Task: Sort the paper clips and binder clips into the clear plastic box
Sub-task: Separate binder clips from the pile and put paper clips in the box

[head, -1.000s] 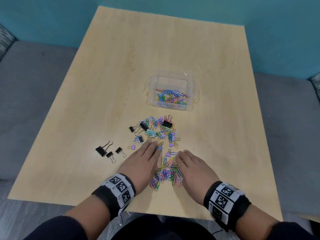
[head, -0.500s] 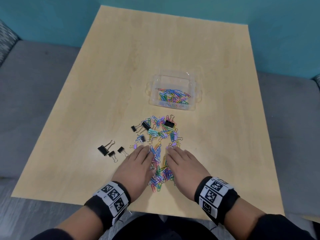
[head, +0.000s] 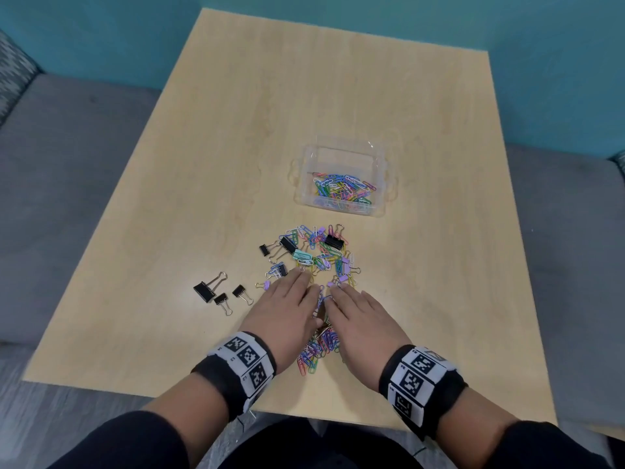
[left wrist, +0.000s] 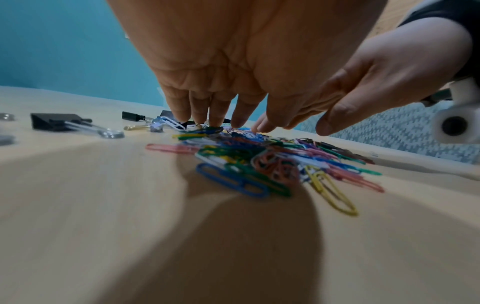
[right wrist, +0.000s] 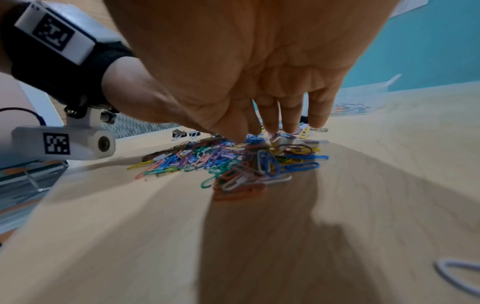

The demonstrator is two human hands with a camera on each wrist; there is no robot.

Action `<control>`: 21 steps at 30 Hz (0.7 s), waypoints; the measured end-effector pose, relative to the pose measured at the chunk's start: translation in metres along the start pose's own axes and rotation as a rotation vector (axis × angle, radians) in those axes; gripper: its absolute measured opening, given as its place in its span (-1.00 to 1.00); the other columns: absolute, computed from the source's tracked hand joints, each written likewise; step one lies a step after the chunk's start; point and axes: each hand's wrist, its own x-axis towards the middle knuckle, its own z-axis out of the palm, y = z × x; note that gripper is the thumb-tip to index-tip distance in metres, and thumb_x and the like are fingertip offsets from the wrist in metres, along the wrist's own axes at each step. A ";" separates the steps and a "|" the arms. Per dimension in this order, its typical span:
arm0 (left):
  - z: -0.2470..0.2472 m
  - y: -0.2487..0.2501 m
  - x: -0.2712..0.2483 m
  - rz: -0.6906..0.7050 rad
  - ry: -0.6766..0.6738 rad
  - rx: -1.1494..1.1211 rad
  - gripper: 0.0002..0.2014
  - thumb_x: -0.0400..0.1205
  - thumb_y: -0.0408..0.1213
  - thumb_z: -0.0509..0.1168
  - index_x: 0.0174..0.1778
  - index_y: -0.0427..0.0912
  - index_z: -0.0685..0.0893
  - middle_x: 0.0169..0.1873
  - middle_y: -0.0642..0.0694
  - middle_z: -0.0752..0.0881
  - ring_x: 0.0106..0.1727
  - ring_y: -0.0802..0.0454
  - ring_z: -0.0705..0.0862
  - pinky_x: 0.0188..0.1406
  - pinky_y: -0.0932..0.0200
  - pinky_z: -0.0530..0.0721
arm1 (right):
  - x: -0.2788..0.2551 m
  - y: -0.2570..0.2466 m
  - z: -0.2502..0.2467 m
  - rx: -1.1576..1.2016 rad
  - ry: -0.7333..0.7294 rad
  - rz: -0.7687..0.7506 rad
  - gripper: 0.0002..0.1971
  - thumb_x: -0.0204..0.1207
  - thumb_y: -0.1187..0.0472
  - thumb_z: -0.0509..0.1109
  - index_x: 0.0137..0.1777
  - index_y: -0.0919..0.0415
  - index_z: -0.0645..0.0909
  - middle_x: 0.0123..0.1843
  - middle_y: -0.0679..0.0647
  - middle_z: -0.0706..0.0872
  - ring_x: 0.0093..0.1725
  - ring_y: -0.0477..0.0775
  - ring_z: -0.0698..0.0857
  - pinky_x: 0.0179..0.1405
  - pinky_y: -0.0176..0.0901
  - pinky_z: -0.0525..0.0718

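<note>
A heap of coloured paper clips (head: pixel 316 350) lies on the wooden table (head: pixel 203 164) between my two hands. My left hand (head: pixel 287 313) and right hand (head: pixel 358 316) lie flat with straight fingers, side by side, their fingertips resting on the clips. The same pile of paper clips (left wrist: pixel 259 164) shows under the palm in the left wrist view, and as paper clips (right wrist: pixel 233 164) in the right wrist view. More clips mixed with black and pastel binder clips (head: pixel 318 255) are spread just beyond my fingers. The clear plastic box (head: pixel 341 177) stands further back and holds several paper clips.
Three black binder clips (head: pixel 220 292) lie apart to the left of my left hand. A grey sofa (head: pixel 67 147) surrounds the table and a teal wall (head: pixel 507 25) stands behind it. One loose pale clip (right wrist: pixel 457 275) lies near my right wrist.
Both hands have slid together, closing the gap between them and bunching the near paper clips into a narrower heap.
</note>
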 end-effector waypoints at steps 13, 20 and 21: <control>0.010 -0.017 -0.040 0.033 0.035 -0.002 -0.45 0.64 0.04 0.11 0.45 -0.25 0.45 0.47 -0.29 0.47 0.50 -0.29 0.41 0.39 -0.18 0.49 | 0.019 -0.008 -0.004 -0.002 0.006 -0.035 -0.38 0.32 0.18 0.39 0.42 0.31 0.47 0.44 0.26 0.52 0.45 0.36 0.45 0.38 0.24 0.49; 0.018 -0.014 -0.052 0.130 0.023 -0.054 -0.48 0.69 0.01 0.07 0.44 -0.26 0.49 0.51 -0.22 0.45 0.57 -0.21 0.34 0.44 -0.14 0.44 | 0.023 -0.018 -0.006 -0.010 -0.014 -0.071 -0.35 0.30 0.15 0.43 0.42 0.33 0.47 0.43 0.27 0.53 0.44 0.36 0.46 0.40 0.24 0.47; 0.017 -0.012 -0.052 0.122 0.035 -0.053 -0.48 0.68 0.01 0.08 0.44 -0.26 0.50 0.51 -0.22 0.44 0.57 -0.20 0.33 0.46 -0.13 0.44 | 0.023 -0.018 -0.006 -0.006 -0.014 -0.071 -0.35 0.28 0.14 0.45 0.41 0.32 0.48 0.43 0.27 0.54 0.43 0.35 0.48 0.39 0.24 0.48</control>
